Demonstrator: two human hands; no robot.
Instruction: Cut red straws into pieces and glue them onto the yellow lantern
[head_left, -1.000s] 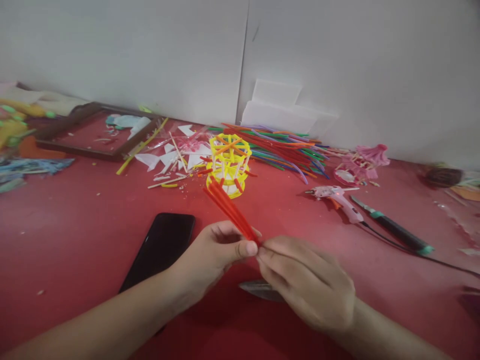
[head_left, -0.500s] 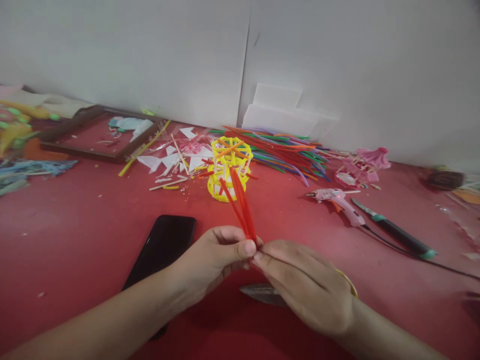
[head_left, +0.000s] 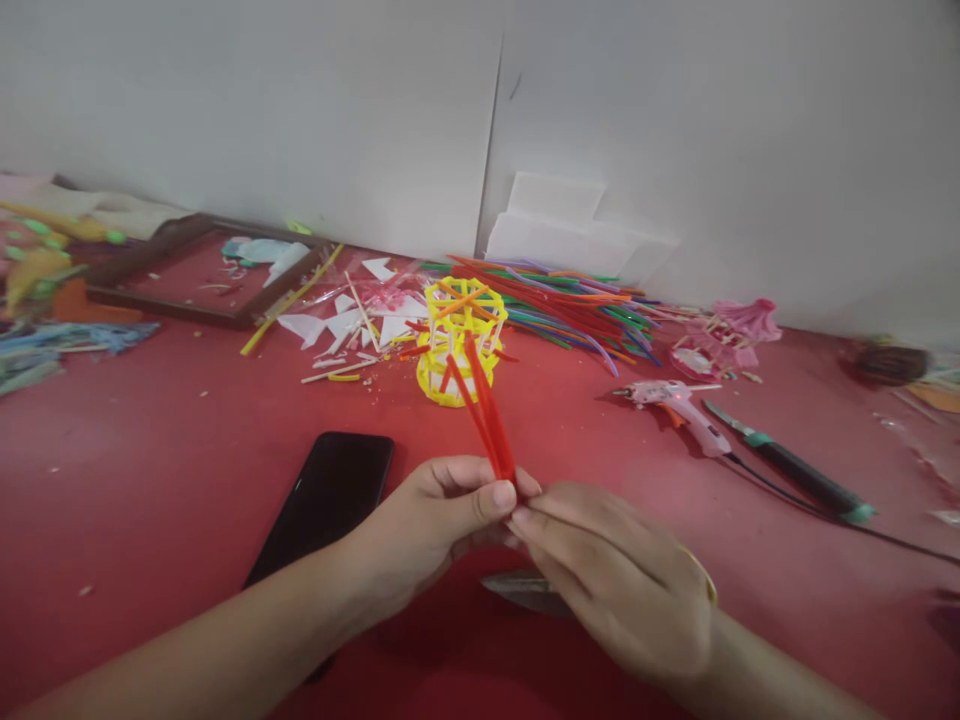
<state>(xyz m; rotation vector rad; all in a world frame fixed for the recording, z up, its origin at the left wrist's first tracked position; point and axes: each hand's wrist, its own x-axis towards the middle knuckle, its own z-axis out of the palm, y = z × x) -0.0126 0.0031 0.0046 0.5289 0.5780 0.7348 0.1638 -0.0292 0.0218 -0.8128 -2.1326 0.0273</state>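
Note:
Between my hands, a small bundle of red pipe cleaners (head_left: 489, 425) points up and away, its loose ends fanned out. My left hand (head_left: 442, 510) is closed on the lower part, thumb and fingers pinching it. My right hand (head_left: 615, 570) is also closed, its fingertips together at the bundle's bottom end, touching the left fingers. From under the right hand sticks the dark blade of scissors (head_left: 525, 590); a yellow loop, seemingly their handle, shows behind that hand. Beyond the bundle stands a yellow lantern-like frame (head_left: 463, 320) with orange cross strips and pale sticks.
A black phone (head_left: 330, 490) lies left of my hands. On the right are a pink glue gun (head_left: 686, 410) with its cord and a craft knife (head_left: 795, 475). Colourful pipe cleaners (head_left: 562, 305), paper scraps (head_left: 341, 320), a brown frame (head_left: 180, 310) and a pink model (head_left: 727, 340) sit farther back.
Both hands have shifted very slightly right, still closed around the lower end of the red bundle. Its strands lean a little differently. Everything else stays in place.

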